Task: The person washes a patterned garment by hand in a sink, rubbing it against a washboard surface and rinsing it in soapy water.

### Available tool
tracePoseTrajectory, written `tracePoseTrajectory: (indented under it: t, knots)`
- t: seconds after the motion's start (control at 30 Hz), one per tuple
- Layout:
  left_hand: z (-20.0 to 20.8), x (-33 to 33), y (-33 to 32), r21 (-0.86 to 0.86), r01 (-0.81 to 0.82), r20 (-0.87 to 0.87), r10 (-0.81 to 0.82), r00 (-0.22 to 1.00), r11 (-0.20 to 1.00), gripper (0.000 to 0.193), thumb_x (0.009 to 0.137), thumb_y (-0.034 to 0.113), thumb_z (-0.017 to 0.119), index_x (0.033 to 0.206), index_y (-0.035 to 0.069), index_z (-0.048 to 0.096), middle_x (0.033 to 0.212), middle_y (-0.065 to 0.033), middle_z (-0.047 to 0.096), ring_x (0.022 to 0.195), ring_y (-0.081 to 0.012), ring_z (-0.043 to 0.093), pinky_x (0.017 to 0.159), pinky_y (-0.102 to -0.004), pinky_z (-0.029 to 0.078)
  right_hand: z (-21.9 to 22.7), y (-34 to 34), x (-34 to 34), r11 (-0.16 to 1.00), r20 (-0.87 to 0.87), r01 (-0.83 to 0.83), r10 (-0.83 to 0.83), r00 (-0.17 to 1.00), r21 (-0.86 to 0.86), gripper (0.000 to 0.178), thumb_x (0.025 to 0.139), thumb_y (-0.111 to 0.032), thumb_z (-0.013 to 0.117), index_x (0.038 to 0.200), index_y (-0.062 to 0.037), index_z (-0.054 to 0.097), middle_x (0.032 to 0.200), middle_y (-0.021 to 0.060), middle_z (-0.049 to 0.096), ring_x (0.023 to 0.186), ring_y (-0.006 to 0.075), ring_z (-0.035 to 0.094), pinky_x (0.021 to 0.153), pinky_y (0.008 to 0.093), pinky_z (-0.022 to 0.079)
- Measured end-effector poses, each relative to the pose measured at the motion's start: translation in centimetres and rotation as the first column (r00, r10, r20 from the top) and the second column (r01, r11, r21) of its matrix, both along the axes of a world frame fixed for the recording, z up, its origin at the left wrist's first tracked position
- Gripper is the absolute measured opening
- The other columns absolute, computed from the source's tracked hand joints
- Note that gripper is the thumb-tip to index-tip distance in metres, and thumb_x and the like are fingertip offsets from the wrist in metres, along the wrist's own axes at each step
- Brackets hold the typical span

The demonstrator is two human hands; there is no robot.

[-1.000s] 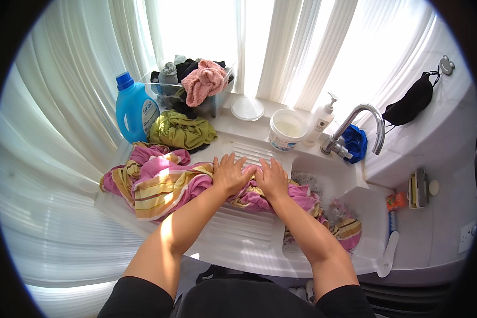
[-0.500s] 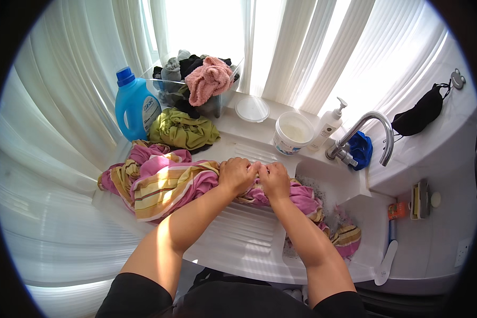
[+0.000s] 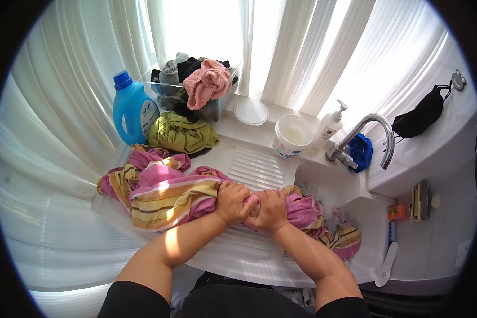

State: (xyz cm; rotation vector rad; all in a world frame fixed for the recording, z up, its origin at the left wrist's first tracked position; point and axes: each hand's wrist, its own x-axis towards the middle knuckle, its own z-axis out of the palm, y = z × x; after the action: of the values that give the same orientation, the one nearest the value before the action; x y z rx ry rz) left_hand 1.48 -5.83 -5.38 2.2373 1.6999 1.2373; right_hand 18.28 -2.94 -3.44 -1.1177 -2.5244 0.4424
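Note:
A pink cloth with yellow, white and brown stripes (image 3: 169, 204) stretches across the ridged washboard (image 3: 257, 169) of the white sink. Both my hands are closed on its middle, close together and thumbs nearly meeting: my left hand (image 3: 233, 203) and, beside it, my right hand (image 3: 269, 211). A small pale patch shows between them; I cannot make out whether it is cloth or something else. Most of the cloth lies bunched left of my hands. Its right end trails into the sink basin (image 3: 302, 175), where soapy water shows.
Behind the cloth are a green garment (image 3: 183, 131), a blue detergent bottle (image 3: 135, 111) and a clear bin (image 3: 213, 108) piled with clothes. A round lid (image 3: 251, 112), white tub (image 3: 292, 136), pump bottle (image 3: 326, 127) and curved faucet (image 3: 371, 124) line the back. A brush (image 3: 387, 265) lies right.
Both hands have come nearer to me, drawing the middle of the cloth down the washboard. More ridges show behind them. The bunched left part has shifted slightly.

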Motion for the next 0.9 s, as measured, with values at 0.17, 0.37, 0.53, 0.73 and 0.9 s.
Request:
tracePoseTrajectory:
  t: [0.17,0.37,0.53,0.73,0.9]
  knots:
    - [-0.1,0.1,9.5,-0.344,-0.348,-0.139,0.319,0.938,0.872,0.067,0.09,0.066,0.045,0.094,0.006,0.074,0.094,-0.0209,0.071,0.093,-0.0429,0.066,0.095,-0.0556,0.041,-1.4,7.7,-1.8,0.959,-0.232,0.273,-0.283,0.931,-0.073,0.056,0.069,-0.047,0.071,0.102,-0.0022,0.065,0.106,0.0207,0.067,0.101,0.0357,0.062,0.079,0.0495,0.047]
    - [5.0,-1.5,-4.5,-0.304,-0.087,-0.484,-0.075,0.872,0.949,0.091,0.07,0.085,0.052,0.119,0.011,0.068,0.11,-0.024,0.059,0.108,-0.0452,0.052,0.102,-0.067,0.026,-0.6,-4.6,2.9,0.962,-0.075,-0.034,0.057,0.996,0.272,0.078,0.066,-0.059,0.075,0.127,-0.0143,0.057,0.125,0.0142,0.053,0.118,0.0316,0.05,0.101,0.058,0.03]
    - [-0.5,-0.5,-5.9,0.097,0.032,-0.292,-0.002,0.957,0.995,0.057,0.074,0.065,0.066,0.091,0.011,0.066,0.09,-0.0089,0.057,0.089,-0.0295,0.054,0.086,-0.0475,0.039,-4.9,-4.5,2.2,0.867,-0.224,0.065,0.054,0.973,0.494,0.073,0.064,-0.064,0.071,0.117,-0.0169,0.058,0.111,0.0083,0.055,0.103,0.0257,0.056,0.097,0.0522,0.033]
    - [1.1,-1.8,7.3,-0.436,-0.328,-0.132,0.3,0.945,0.838,0.049,0.094,0.047,0.053,0.074,0.006,0.072,0.081,-0.0155,0.07,0.08,-0.0389,0.064,0.076,-0.0497,0.047,2.0,6.8,-2.8,0.903,0.013,0.29,-0.301,0.953,-0.318,0.055,0.069,-0.048,0.065,0.095,0.0,0.066,0.093,0.0213,0.069,0.091,0.0374,0.066,0.081,0.0489,0.052]
    - [-1.2,-1.6,5.0,0.07,-0.196,-0.003,0.197,0.98,0.978,0.029,0.089,0.033,0.064,0.104,0.008,0.065,0.108,-0.0172,0.065,0.101,-0.0377,0.059,0.091,-0.0479,0.045,-2.5,4.6,-0.1,0.974,-0.408,0.217,-0.174,0.896,0.062,0.059,0.076,-0.046,0.071,0.118,-0.0039,0.063,0.113,0.0176,0.064,0.11,0.0354,0.058,0.097,0.0445,0.045]
